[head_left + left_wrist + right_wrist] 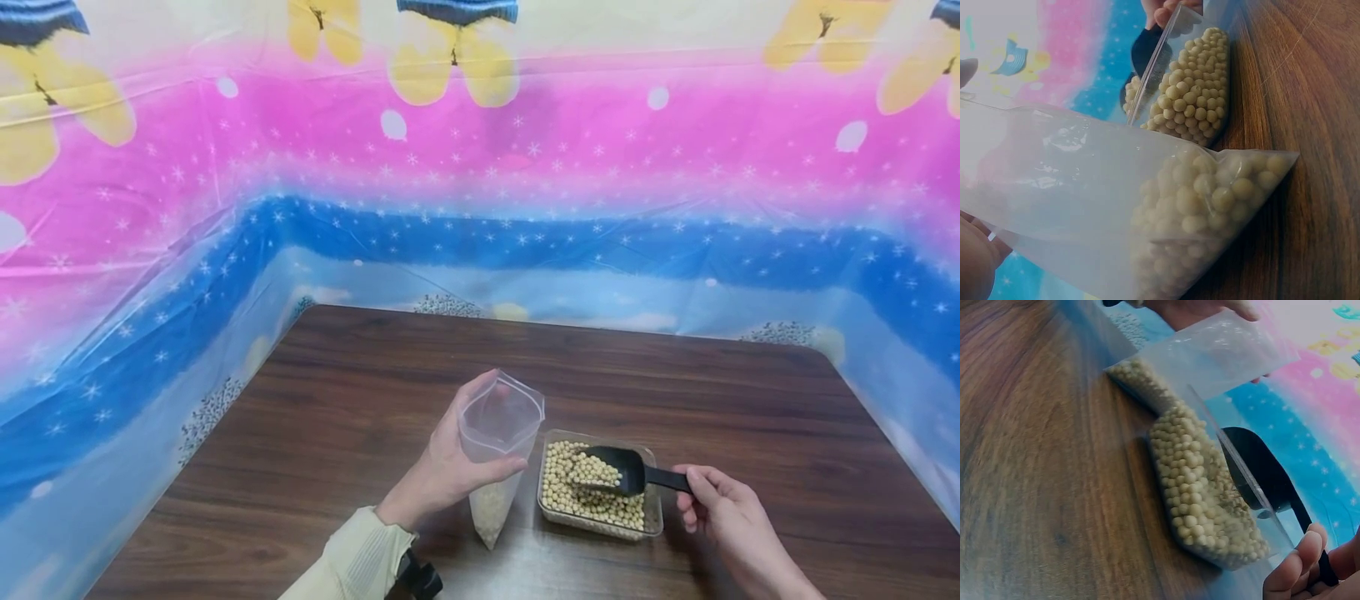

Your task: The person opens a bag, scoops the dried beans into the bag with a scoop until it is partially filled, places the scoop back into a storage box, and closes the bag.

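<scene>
My left hand (450,458) grips a clear plastic bag (504,425) near its top, thumb on the near side. The bag's mouth gapes upward, and round pale beans (1210,200) that look like soybeans fill its lower end. In my right hand (731,517) is the handle of a black scoop (633,471), pinched between thumb and fingers. The scoop carries a heap of beans above a clear rectangular container (600,528) that holds more of them. In the right wrist view, the scoop (1260,462) shows just over the container's rim.
A dark wood-grain table (360,367) lies under everything. Around it hangs a pink and blue printed cloth (480,183), close to the table's back and side edges. A black wrist device (422,578) sits at the left sleeve (360,554).
</scene>
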Demonstrator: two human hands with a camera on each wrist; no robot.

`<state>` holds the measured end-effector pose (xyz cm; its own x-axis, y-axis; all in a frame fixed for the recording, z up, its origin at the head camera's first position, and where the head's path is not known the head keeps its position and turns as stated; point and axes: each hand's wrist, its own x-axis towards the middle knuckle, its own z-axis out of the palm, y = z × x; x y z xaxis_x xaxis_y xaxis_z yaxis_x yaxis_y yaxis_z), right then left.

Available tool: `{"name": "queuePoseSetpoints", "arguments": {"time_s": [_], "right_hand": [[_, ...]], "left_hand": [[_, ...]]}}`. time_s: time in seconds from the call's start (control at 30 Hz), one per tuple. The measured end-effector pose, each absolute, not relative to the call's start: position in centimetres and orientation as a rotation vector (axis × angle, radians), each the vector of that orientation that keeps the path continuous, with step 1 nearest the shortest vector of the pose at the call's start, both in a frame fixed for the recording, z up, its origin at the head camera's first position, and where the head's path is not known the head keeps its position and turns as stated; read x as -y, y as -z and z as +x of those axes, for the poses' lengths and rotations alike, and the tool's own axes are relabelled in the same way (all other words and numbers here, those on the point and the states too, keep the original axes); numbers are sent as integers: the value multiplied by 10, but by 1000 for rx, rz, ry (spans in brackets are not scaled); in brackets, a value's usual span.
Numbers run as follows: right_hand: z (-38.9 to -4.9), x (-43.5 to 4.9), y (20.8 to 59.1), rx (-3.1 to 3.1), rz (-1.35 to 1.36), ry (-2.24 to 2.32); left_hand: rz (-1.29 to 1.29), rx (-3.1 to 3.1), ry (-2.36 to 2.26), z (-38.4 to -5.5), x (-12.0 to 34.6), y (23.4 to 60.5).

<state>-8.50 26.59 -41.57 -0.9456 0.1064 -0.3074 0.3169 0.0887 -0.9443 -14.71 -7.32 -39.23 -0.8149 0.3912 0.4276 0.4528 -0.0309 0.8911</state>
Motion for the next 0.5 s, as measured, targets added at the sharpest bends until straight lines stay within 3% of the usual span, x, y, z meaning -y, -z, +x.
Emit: {"name": "queuePoseSetpoints", "arguments": {"time_s": [0.3, 0.5], "right_hand": [[-87, -282, 394, -2068, 367, 2117], [-89, -288, 363, -1969, 184, 2302]], "left_hand": [[-956, 2144, 2023, -147, 72, 392], [-942, 2159, 2044, -146, 73, 392]]}}
